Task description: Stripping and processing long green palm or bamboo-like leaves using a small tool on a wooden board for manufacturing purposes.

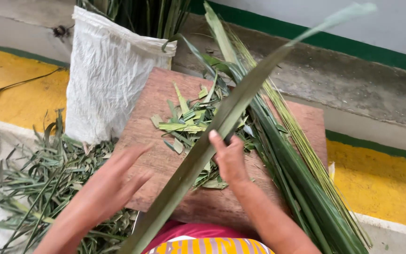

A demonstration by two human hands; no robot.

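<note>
Over a wooden board (pixel 165 164) on the person's lap, the right hand (pixel 230 157) grips a long green palm leaf (pixel 222 122) slanting across the frame, while the left hand (pixel 118 178) hovers open, fingers spread, near the board's left edge. Leaf trimmings (pixel 189 124) lie mid-board, a bundle of leaves and midribs (pixel 301 164) crowds its right edge, a white sack (pixel 104 80) stands at its far-left corner, and cuttings (pixel 38 183) litter the floor.

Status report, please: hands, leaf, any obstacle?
Right hand grips long green leaf. Left hand open, blurred, beside it. Leaf scraps litter wooden board.
</note>
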